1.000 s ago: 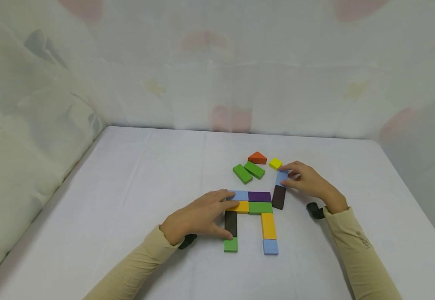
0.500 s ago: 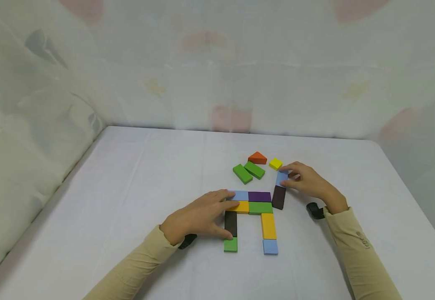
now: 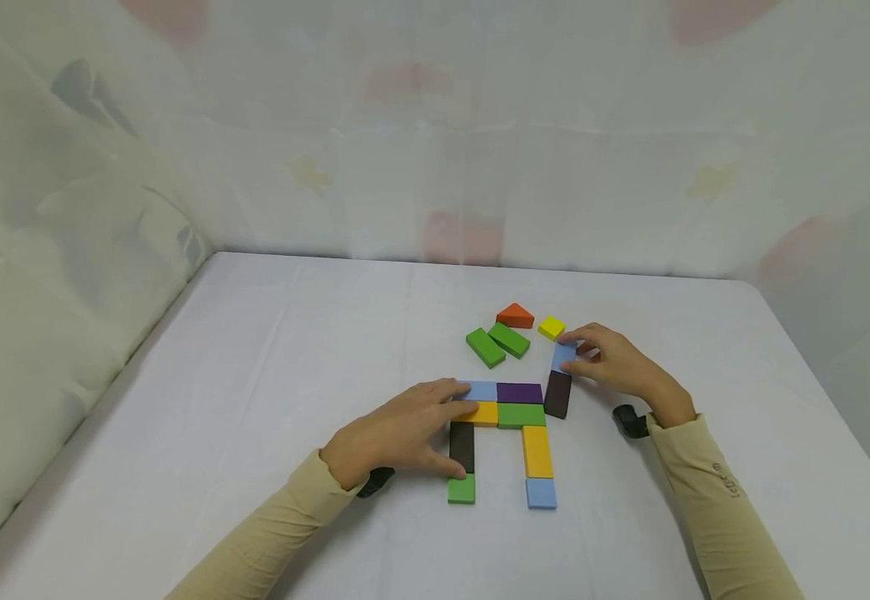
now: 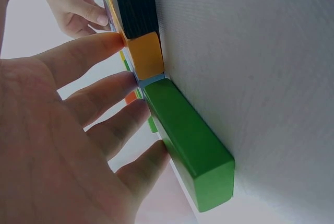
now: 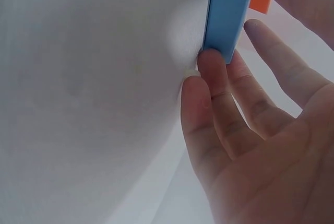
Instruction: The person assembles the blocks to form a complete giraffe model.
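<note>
Pinching a light-blue block (image 3: 563, 358) between thumb and fingers, the right hand (image 3: 609, 365) sits at two o'clock of the flat layout, where that block abuts a slanting dark block (image 3: 558, 395). Over at nine o'clock, the left hand (image 3: 405, 427) lies with fingers spread and uncurled, fingertips resting on the blocks. To my eye the layout is mostly done: a four-block body (image 3: 510, 413) with a left column (image 3: 462, 458) at seven o'clock and a right column (image 3: 537, 457) at five. Left over, by my guess, are the loose pieces toward twelve: two green blocks (image 3: 509, 340), an orange triangle (image 3: 515, 317) and a yellow block (image 3: 551, 327). The left wrist view reveals a long green block (image 4: 188, 132) jutting from the body's end, which the left hand hides in the head view; the right wrist view shows fingertips meeting the light-blue block's end.
</note>
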`<state>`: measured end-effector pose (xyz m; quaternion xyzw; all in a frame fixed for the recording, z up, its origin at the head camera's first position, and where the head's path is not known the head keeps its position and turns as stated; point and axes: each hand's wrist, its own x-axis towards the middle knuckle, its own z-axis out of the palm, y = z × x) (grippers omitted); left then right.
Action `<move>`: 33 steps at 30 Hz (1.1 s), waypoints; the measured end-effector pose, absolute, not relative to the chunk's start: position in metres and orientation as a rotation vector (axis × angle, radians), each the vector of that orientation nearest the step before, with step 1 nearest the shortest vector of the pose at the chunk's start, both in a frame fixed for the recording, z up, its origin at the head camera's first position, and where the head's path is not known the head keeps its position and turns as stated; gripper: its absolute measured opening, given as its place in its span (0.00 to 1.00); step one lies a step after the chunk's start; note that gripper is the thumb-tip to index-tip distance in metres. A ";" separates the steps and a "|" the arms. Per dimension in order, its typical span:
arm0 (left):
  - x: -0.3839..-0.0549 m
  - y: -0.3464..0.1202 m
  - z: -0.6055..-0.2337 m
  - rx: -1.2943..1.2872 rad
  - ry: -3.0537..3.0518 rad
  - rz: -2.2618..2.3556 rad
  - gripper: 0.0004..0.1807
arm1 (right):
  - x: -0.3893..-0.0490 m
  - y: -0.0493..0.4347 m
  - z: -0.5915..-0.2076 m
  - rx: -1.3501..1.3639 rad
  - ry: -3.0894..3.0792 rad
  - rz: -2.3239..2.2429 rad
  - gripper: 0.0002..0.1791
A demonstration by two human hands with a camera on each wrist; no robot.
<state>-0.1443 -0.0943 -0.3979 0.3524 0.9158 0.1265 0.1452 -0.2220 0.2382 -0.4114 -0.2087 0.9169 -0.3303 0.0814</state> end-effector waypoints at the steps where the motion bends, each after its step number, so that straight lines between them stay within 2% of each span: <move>1: -0.144 -0.094 -0.398 1.015 2.638 0.363 0.47 | -0.222 0.238 -0.411 -0.623 2.739 -0.989 0.23; 19: -0.144 -0.094 -0.396 1.001 2.628 0.366 0.47 | -0.221 0.221 -0.398 -0.690 2.835 -0.920 0.25; 33: -0.145 -0.094 -0.398 1.024 2.635 0.356 0.47 | -0.236 0.190 -0.391 -0.818 2.792 -0.839 0.24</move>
